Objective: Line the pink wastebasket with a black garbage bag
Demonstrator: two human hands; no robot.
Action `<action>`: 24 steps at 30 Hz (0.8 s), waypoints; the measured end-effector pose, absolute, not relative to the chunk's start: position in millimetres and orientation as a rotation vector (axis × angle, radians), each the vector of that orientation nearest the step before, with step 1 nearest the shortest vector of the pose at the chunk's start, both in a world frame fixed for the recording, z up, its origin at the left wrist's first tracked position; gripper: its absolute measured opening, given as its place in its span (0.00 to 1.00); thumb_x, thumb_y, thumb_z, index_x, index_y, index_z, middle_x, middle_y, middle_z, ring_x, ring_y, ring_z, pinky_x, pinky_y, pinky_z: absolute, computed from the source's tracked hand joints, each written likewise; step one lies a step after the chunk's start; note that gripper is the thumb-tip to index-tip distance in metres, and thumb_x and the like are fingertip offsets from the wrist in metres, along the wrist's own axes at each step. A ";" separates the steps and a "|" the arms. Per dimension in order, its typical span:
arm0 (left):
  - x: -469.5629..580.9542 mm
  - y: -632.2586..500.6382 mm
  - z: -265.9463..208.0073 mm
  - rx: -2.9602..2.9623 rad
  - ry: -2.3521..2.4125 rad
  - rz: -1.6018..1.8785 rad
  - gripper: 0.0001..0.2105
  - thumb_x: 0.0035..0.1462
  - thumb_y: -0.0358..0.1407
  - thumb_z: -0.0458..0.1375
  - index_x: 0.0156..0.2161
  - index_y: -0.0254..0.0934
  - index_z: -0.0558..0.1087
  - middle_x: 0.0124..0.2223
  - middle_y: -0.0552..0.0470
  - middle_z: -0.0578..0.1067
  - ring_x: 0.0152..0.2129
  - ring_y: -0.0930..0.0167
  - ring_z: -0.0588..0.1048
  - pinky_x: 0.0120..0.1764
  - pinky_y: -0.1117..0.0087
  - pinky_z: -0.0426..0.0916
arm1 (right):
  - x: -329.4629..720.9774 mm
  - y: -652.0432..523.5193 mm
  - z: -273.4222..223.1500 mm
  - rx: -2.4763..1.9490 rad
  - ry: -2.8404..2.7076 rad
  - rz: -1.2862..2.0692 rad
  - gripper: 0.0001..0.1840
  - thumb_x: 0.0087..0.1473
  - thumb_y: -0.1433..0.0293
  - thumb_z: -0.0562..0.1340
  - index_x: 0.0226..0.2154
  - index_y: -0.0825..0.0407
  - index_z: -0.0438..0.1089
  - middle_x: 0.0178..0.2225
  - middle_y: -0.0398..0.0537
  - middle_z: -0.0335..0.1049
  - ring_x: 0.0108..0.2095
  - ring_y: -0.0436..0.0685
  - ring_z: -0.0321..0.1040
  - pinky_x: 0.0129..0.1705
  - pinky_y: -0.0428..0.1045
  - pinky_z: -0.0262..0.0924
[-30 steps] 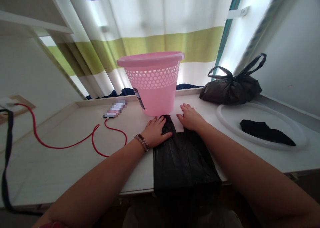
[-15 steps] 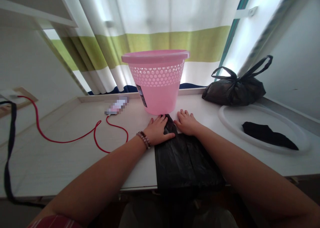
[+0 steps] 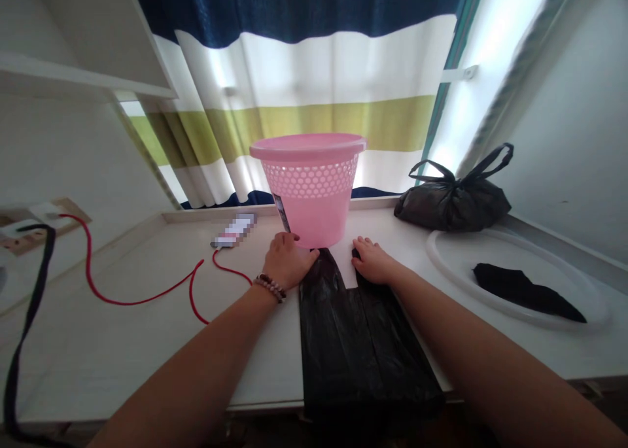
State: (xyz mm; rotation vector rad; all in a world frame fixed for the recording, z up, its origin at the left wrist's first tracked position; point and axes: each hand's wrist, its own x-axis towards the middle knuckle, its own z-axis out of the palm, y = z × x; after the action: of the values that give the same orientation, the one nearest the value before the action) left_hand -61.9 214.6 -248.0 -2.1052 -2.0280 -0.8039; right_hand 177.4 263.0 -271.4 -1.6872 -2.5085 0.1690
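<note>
Black bag (image 3: 363, 356) lies on the desk (image 3: 122, 343), left hand (image 3: 287, 259) and right hand (image 3: 373, 261) at its handles (image 3: 324, 270), grip unclear

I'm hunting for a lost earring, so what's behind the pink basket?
Behind the pink basket hangs a striped curtain, with a raised back edge showing either side. The basket covers the tabletop directly behind it, so I cannot tell what, if anything, lies there.
</note>
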 end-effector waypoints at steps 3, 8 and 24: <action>-74.7 225.5 -247.4 -1.992 -2.076 -0.887 0.34 0.53 0.54 0.57 0.58 0.32 0.60 0.59 0.35 0.63 0.58 0.54 0.62 0.57 0.55 0.59 | 177.4 262.3 -270.0 -1.675 -2.512 0.158 0.34 0.59 0.63 0.50 0.64 0.63 0.49 0.67 0.65 0.41 0.67 0.71 0.40 0.64 0.65 0.42; -76.0 230.6 -251.8 -2.150 -1.996 -0.951 0.34 0.54 0.50 0.58 0.60 0.33 0.57 0.58 0.37 0.67 0.55 0.58 0.67 0.56 0.58 0.61 | 177.5 260.9 -269.7 -1.680 -2.500 0.159 0.34 0.59 0.63 0.50 0.64 0.61 0.51 0.67 0.65 0.42 0.66 0.72 0.40 0.64 0.66 0.42; -21.0 187.9 -253.3 -2.528 -1.754 -0.522 0.38 0.58 0.57 0.49 0.64 0.30 0.55 0.67 0.37 0.55 0.64 0.56 0.53 0.64 0.54 0.47 | 172.9 261.4 -278.8 -1.729 -2.454 0.143 0.35 0.61 0.59 0.48 0.65 0.60 0.48 0.68 0.64 0.39 0.67 0.72 0.36 0.64 0.67 0.37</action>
State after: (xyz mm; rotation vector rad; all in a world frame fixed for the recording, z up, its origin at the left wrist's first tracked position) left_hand -21.0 187.9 -253.3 -2.5278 -1.7542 -0.5224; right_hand 172.9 261.4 -278.8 -1.7292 -2.4544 0.1434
